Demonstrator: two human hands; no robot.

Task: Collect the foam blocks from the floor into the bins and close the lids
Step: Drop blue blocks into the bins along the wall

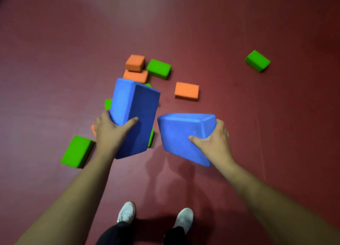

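My left hand [110, 128] grips a blue foam block [135, 104] held upright above the floor, thumb across its front face. My right hand [213, 139] grips a second blue foam block [180, 134], tilted, by its right end. Both blocks are lifted off the dark red floor [239, 115]. On the floor beyond lie several orange and green foam blocks: two stacked orange blocks [135, 63], a green block [159, 68] beside them, a lone orange block [186, 91], a green block [77, 151] at the left and a green block [257, 60] far right. No bin is in view.
My two white shoes [127, 212] stand at the bottom centre. More green and orange blocks are partly hidden behind the left blue block. Bare floor stretches across the top and the right side.
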